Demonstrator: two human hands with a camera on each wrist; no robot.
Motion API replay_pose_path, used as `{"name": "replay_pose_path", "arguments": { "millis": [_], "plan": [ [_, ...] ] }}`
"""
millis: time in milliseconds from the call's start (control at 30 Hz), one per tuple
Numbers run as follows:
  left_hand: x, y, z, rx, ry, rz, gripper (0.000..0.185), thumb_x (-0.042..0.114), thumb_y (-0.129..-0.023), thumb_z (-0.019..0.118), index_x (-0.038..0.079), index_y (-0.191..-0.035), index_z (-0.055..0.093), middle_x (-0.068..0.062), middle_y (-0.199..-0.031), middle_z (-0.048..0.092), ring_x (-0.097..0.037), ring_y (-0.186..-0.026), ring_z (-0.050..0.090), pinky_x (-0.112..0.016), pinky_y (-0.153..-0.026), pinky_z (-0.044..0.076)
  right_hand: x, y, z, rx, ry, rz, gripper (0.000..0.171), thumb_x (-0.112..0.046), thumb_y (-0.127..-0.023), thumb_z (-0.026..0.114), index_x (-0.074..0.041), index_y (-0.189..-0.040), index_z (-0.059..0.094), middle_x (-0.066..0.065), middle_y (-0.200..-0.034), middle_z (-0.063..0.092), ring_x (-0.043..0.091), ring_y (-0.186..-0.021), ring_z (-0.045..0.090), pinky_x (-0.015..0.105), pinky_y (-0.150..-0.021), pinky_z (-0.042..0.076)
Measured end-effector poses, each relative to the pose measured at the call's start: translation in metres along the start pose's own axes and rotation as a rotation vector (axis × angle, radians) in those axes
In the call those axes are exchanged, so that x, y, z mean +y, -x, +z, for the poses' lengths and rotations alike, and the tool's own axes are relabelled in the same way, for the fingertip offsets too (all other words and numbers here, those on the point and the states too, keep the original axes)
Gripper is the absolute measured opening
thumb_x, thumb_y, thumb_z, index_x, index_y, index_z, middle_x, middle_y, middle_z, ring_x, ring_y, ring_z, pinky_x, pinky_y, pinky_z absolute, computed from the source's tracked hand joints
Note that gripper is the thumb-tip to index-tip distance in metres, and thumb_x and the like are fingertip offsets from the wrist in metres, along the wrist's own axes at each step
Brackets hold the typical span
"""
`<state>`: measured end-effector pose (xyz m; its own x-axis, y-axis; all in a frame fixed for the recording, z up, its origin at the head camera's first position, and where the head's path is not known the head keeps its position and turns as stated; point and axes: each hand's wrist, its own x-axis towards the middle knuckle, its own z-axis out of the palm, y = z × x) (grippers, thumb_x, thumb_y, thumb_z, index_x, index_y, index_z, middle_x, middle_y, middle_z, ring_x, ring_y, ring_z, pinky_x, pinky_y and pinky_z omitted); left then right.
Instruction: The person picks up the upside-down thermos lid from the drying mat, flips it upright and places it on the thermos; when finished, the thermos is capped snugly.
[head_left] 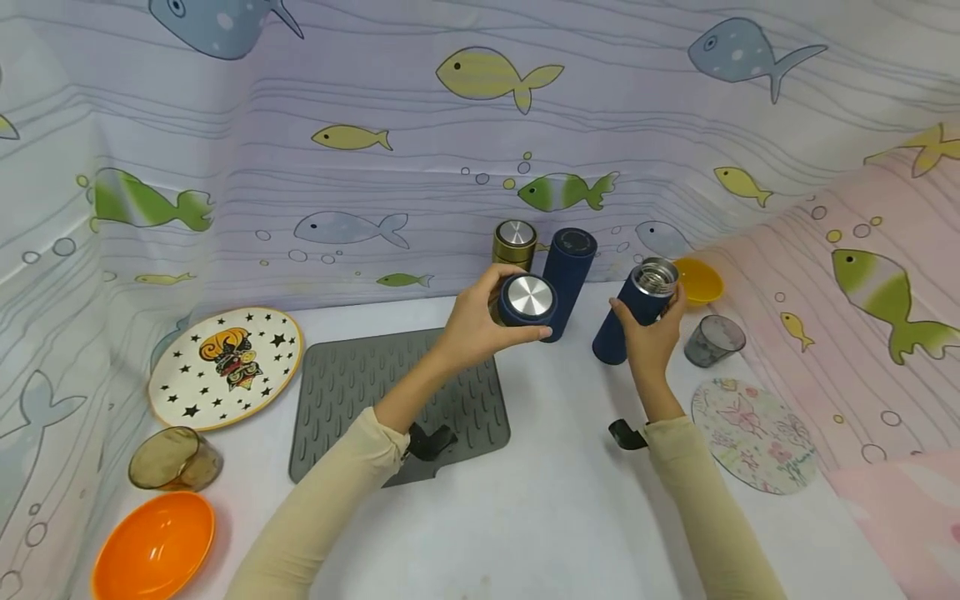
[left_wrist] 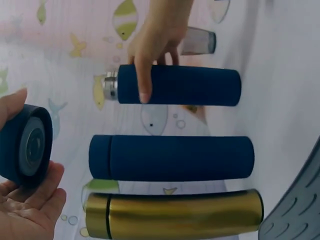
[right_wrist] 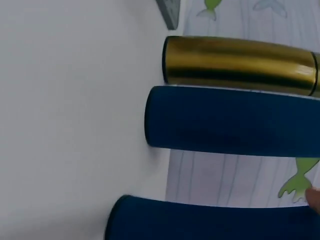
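Between thumb and fingers, my left hand (head_left: 480,321) holds a dark blue flask lid (head_left: 528,298) with a shiny silver top; its hollow underside shows in the left wrist view. My right hand (head_left: 654,337) grips an uncapped dark blue thermos flask (left_wrist: 180,85) near its top, and the bare steel neck (head_left: 654,277) is exposed. A second blue thermos (head_left: 567,279), capped, stands upright behind and right of the lid. Beside it stands a gold thermos (head_left: 514,237), partly hidden behind my left hand in the head view.
A grey ridged mat (head_left: 397,392) lies left of centre. Farther left are a star-patterned plate (head_left: 225,367), an amber glass (head_left: 176,460) and an orange bowl (head_left: 153,546). On the right are a yellow bowl (head_left: 701,282), a grey glass (head_left: 714,340) and a floral round board (head_left: 753,435).
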<state>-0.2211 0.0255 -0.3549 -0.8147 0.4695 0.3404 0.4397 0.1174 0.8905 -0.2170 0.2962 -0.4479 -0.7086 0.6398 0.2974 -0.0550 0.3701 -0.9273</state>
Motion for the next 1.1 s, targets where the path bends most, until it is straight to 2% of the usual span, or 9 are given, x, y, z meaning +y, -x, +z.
{"name": "replay_pose_path", "arguments": {
  "millis": [67, 167, 367, 500, 600, 767, 900, 1000, 1100],
  "plan": [
    [0.003, -0.002, 0.001, 0.001, 0.009, 0.005, 0.072, 0.016, -0.073, 0.089, 0.01, -0.133, 0.049, -0.008, -0.127, 0.062, -0.022, -0.117, 0.062, -0.04, -0.099, 0.051, 0.0, -0.002, 0.004, -0.007, -0.016, 0.026, 0.088, -0.027, -0.081, 0.083, -0.013, -0.151, 0.032, 0.01, -0.15, 0.045, 0.024, -0.139, 0.043, 0.039, -0.118, 0.031],
    [0.004, -0.003, 0.002, 0.013, 0.021, 0.01, 0.073, 0.015, -0.073, 0.088, 0.01, -0.134, 0.049, -0.008, -0.126, 0.062, -0.02, -0.115, 0.063, -0.036, -0.097, 0.053, -0.005, 0.01, 0.007, -0.007, -0.033, -0.008, 0.08, -0.024, -0.08, 0.084, -0.01, -0.145, 0.04, 0.01, -0.144, 0.051, 0.026, -0.134, 0.048, 0.043, -0.114, 0.037],
    [0.006, -0.003, 0.007, 0.034, 0.066, 0.049, 0.072, 0.01, -0.074, 0.087, 0.007, -0.134, 0.049, -0.009, -0.125, 0.063, -0.02, -0.111, 0.064, -0.033, -0.096, 0.053, -0.033, 0.066, 0.013, -0.099, -0.097, -0.141, 0.073, -0.015, -0.077, 0.086, -0.003, -0.138, 0.048, 0.014, -0.133, 0.057, 0.027, -0.118, 0.056, 0.049, -0.097, 0.044],
    [0.008, 0.0, 0.011, 0.019, 0.075, 0.056, 0.071, 0.01, -0.075, 0.087, 0.005, -0.135, 0.049, -0.009, -0.125, 0.062, -0.02, -0.111, 0.065, -0.035, -0.097, 0.053, -0.048, 0.099, 0.019, -0.186, -0.129, -0.182, 0.073, -0.004, -0.076, 0.085, 0.002, -0.138, 0.047, 0.02, -0.131, 0.056, 0.034, -0.116, 0.057, 0.053, -0.095, 0.046],
    [0.009, 0.002, 0.015, 0.003, 0.076, 0.041, 0.071, 0.011, -0.076, 0.086, 0.006, -0.135, 0.049, -0.009, -0.125, 0.061, -0.021, -0.113, 0.064, -0.035, -0.099, 0.051, -0.051, 0.114, 0.023, -0.228, -0.147, -0.184, 0.072, 0.001, -0.076, 0.083, 0.005, -0.138, 0.046, 0.026, -0.131, 0.055, 0.041, -0.117, 0.056, 0.06, -0.095, 0.045],
    [0.005, 0.001, 0.03, -0.023, 0.078, 0.019, 0.069, 0.015, -0.076, 0.086, 0.009, -0.135, 0.049, -0.007, -0.125, 0.063, -0.019, -0.116, 0.062, -0.036, -0.106, 0.047, -0.045, 0.124, 0.025, -0.247, -0.139, -0.189, 0.071, -0.002, -0.077, 0.083, 0.001, -0.138, 0.046, 0.021, -0.133, 0.056, 0.037, -0.122, 0.055, 0.061, -0.099, 0.044],
    [-0.001, 0.0, 0.043, -0.038, 0.033, 0.024, 0.069, 0.019, -0.077, 0.087, 0.01, -0.134, 0.049, -0.006, -0.123, 0.065, -0.018, -0.112, 0.064, -0.033, -0.099, 0.051, -0.037, 0.126, 0.025, -0.248, -0.126, -0.237, 0.07, -0.009, -0.079, 0.084, -0.004, -0.138, 0.046, 0.015, -0.135, 0.057, 0.033, -0.124, 0.055, 0.062, -0.097, 0.046],
    [-0.006, 0.001, 0.051, -0.025, -0.026, 0.043, 0.07, 0.021, -0.075, 0.088, 0.009, -0.132, 0.049, -0.008, -0.121, 0.065, -0.02, -0.108, 0.066, -0.03, -0.088, 0.056, -0.052, 0.129, 0.022, -0.244, -0.119, -0.268, 0.068, -0.005, -0.08, 0.082, 0.002, -0.136, 0.046, 0.022, -0.133, 0.057, 0.039, -0.122, 0.056, 0.065, -0.093, 0.047],
    [-0.012, 0.002, 0.054, -0.019, -0.07, 0.056, 0.072, 0.024, -0.076, 0.088, 0.006, -0.133, 0.047, -0.01, -0.12, 0.066, -0.021, -0.108, 0.066, -0.029, -0.087, 0.056, -0.07, 0.131, 0.018, -0.229, -0.097, -0.282, 0.063, 0.002, -0.079, 0.08, 0.008, -0.132, 0.046, 0.029, -0.127, 0.059, 0.046, -0.117, 0.058, 0.066, -0.09, 0.049]
  ]
}}
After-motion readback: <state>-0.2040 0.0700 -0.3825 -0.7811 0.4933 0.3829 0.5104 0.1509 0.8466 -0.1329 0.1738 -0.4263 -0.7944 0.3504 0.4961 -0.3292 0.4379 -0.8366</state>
